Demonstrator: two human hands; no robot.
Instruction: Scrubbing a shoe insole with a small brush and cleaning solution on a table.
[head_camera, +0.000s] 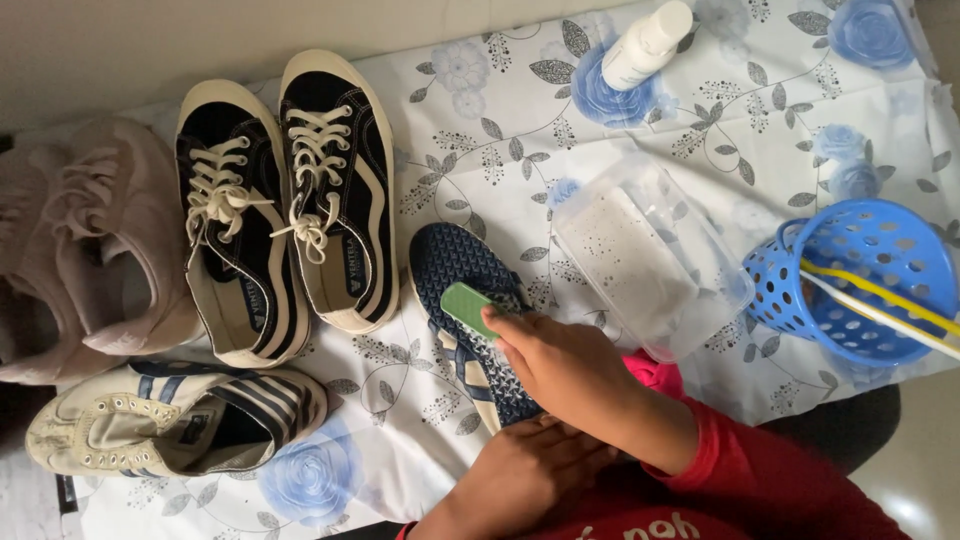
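**Green brush on the blue sandal, right hand on top**

Head view: the right hand (560, 365) reaches in from the lower right, its red sleeve (740, 465) trailing behind, and the fingers are clamped on a small green rectangular scrubbing block (468, 307). The block sits pressed on the dark blue textured rubber sandal (462, 290), just ahead of the fingertips, up and to the left of the knuckles. The sandal's long axis runs from upper left to lower right, toe end toward the pair of black-and-cream lace-up canvas sneakers (290, 200), heel end under the hands. The left hand (525, 475) lies flat at the sandal's near end, fingers spread and together-ish on it, pinning it down; it grips nothing that I can see. So the right hand is the nearer one to the block, the left the nearer to the heel.

Around them, on the white blue-rose printed cloth (520, 130): a clear plastic rectangular tub (645, 255) just right of the sandal, a blue perforated plastic basket (865, 280) beyond it, a white bottle (645, 45) at the top, a cream striped sneaker (175, 420) lower left, pale pink shoes (85, 240) far left.
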